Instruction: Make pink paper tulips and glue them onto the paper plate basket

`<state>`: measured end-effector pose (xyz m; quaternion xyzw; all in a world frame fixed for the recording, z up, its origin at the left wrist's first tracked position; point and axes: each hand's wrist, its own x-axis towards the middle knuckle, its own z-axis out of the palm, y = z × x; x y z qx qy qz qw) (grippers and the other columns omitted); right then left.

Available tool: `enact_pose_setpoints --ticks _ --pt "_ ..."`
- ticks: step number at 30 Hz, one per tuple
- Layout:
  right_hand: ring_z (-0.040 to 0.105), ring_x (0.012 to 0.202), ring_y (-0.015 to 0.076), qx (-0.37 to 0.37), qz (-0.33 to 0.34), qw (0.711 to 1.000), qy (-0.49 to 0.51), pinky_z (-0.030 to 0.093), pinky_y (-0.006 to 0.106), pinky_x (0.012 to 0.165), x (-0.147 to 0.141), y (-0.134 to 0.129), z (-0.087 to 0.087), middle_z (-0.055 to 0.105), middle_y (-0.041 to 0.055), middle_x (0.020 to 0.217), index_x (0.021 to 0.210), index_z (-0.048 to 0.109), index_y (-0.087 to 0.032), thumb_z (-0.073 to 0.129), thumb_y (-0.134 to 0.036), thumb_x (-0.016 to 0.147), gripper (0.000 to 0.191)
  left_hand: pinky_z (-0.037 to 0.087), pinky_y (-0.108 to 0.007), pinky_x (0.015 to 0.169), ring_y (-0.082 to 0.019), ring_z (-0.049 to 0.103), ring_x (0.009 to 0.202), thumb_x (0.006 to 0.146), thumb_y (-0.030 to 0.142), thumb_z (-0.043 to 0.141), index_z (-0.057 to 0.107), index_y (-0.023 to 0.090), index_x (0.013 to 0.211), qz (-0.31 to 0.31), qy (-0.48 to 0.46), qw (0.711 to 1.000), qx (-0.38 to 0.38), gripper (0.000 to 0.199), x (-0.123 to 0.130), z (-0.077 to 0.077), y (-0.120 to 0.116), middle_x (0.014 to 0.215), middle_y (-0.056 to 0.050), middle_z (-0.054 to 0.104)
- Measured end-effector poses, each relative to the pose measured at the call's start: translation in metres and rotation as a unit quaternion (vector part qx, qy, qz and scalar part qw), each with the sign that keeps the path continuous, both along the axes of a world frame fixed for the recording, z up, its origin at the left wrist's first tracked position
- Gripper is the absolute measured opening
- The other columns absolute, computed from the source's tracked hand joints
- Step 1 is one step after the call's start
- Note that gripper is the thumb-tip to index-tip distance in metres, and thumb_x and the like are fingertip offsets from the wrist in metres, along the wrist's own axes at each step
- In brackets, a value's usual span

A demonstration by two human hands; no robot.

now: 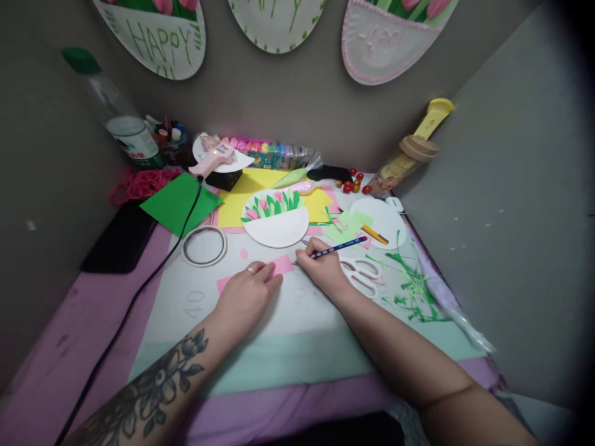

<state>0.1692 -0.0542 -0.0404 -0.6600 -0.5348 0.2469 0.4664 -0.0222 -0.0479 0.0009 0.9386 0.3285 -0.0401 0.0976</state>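
A strip of pink paper (282, 265) lies on the white mat. My left hand (248, 290) rests over it with the fingers spread flat, pressing it down and covering its middle. Closed around a blue pencil (343, 246) is my right hand (323, 265); the pencil tip is at the right end of the strip. Just behind both hands sits a white paper plate (277, 229) with green leaves and pink tulips. White scissors (361, 272) lie beside my right hand, their blades partly hidden under it.
A tape roll (203, 246), a green sheet (179, 203) and a black cable lie left. Green paper scraps (413, 282) and another white plate (395, 217) are right. A bottle (134, 139), a glue gun (214, 160) and a jar (400, 164) stand or lie at the back.
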Motion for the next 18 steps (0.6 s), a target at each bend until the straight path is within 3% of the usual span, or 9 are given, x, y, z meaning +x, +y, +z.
enact_pose_setpoints --ticks 18 --pt "0.038 0.049 0.0111 -0.016 0.030 0.999 0.015 0.031 0.026 0.050 0.0009 -0.0038 0.0036 0.037 -0.0070 0.048 0.051 0.037 -0.022 0.056 -0.023 0.069 0.026 0.050 -0.035 0.085 -0.024 0.050 0.112 0.089 0.012 0.042 0.060 0.019 0.113 0.000 0.009 1.000 0.004 0.030 0.0014 0.0035 -0.0001 0.119 -0.009 0.059"
